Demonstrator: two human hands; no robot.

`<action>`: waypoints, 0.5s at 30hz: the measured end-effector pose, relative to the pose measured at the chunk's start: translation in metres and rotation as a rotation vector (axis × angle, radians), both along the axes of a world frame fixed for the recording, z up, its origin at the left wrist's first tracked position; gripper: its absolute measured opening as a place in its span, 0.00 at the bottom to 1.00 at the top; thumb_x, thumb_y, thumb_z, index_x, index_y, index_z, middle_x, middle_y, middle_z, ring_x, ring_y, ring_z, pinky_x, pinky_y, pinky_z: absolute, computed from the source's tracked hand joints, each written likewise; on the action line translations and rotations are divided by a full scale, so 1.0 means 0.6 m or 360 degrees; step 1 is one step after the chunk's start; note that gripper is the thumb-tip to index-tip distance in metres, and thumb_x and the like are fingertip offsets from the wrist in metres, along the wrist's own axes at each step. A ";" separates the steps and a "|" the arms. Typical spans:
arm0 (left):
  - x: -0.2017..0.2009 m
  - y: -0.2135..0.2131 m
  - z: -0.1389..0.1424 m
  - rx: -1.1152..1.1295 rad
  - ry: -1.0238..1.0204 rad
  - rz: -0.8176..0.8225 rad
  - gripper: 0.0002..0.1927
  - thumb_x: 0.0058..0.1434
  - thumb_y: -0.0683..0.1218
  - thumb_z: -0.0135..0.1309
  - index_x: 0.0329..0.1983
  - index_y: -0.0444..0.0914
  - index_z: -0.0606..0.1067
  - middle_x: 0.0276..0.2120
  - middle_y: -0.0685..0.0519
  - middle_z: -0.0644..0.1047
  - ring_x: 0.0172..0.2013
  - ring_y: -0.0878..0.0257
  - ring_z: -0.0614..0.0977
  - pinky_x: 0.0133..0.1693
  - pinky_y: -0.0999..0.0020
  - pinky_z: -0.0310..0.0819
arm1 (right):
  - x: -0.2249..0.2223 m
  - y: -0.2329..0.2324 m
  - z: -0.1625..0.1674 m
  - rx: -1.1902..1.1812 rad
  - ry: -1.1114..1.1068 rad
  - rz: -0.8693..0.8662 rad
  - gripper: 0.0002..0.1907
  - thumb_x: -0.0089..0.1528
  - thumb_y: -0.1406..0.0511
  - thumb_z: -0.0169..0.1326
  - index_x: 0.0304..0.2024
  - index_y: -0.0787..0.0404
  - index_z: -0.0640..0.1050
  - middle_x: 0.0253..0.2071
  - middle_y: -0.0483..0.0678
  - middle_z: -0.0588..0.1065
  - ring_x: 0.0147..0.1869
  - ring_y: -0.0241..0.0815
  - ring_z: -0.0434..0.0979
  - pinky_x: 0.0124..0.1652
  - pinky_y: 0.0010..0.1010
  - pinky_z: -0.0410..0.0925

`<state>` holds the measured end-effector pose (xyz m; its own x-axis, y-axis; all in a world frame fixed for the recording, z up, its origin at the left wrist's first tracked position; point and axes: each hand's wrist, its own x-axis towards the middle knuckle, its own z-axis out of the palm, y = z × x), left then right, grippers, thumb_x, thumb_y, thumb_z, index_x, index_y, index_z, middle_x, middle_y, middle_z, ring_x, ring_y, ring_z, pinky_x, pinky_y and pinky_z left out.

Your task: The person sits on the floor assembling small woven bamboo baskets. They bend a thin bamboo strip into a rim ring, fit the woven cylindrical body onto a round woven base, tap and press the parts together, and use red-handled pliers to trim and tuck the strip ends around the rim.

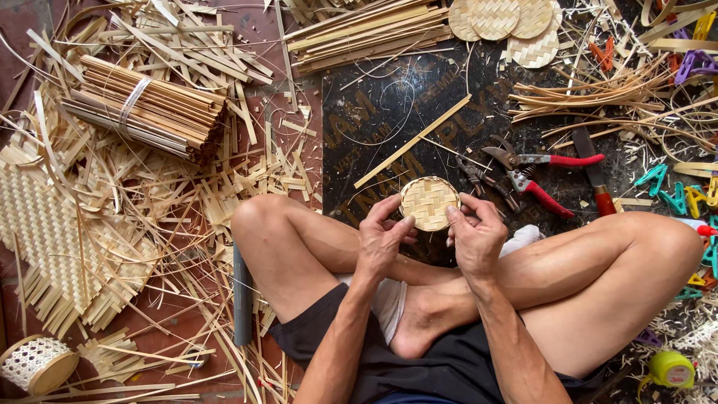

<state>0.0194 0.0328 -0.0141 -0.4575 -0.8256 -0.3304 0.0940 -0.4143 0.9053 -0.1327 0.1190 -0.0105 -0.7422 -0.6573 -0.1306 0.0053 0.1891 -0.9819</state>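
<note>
A small round woven bamboo disc with a rim is held above my crossed legs. My left hand grips its left edge, thumb on the rim. My right hand grips its right edge, fingers curled behind it. Both hands sit over a dark printed board on the floor.
Red-handled shears and pliers lie just beyond the disc. More woven discs lie at the top. A tied bundle of bamboo slats, a woven mat, loose strips, coloured clips and a tape measure surround me.
</note>
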 end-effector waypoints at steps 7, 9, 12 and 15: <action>-0.024 0.013 -0.006 -0.0145 -0.0109 0.0105 0.24 0.64 0.39 0.58 0.62 0.25 0.70 0.63 0.43 0.68 0.38 0.60 0.85 0.32 0.71 0.86 | 0.006 -0.003 0.001 -0.0109 -0.0320 0.0019 0.20 0.63 0.71 0.61 0.56 0.71 0.73 0.39 0.52 0.79 0.30 0.30 0.78 0.25 0.24 0.74; -0.029 0.015 -0.005 -0.0089 -0.0056 0.0149 0.25 0.64 0.39 0.58 0.62 0.25 0.68 0.65 0.44 0.67 0.37 0.60 0.85 0.31 0.71 0.85 | 0.009 -0.007 0.008 -0.0194 -0.0352 0.0082 0.23 0.61 0.71 0.61 0.57 0.71 0.70 0.44 0.51 0.79 0.34 0.31 0.81 0.25 0.23 0.75; -0.036 0.018 -0.004 0.0092 0.0082 0.0181 0.29 0.63 0.39 0.57 0.66 0.28 0.64 0.60 0.43 0.70 0.34 0.60 0.85 0.29 0.71 0.83 | 0.009 -0.013 0.022 -0.0050 -0.0473 0.0110 0.28 0.60 0.70 0.61 0.62 0.69 0.70 0.46 0.49 0.79 0.29 0.31 0.75 0.24 0.22 0.73; -0.037 0.018 -0.002 0.0177 0.0106 0.0109 0.34 0.63 0.39 0.58 0.71 0.31 0.60 0.46 0.37 0.80 0.32 0.62 0.85 0.30 0.72 0.83 | 0.008 -0.018 0.036 0.0095 -0.0434 0.0183 0.28 0.63 0.68 0.60 0.65 0.70 0.72 0.46 0.52 0.80 0.33 0.34 0.78 0.28 0.23 0.74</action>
<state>-0.0027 0.0438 -0.0156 -0.4255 -0.8155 -0.3923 0.1835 -0.5022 0.8450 -0.1279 0.1082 0.0112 -0.5957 -0.7202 -0.3557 0.2426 0.2609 -0.9344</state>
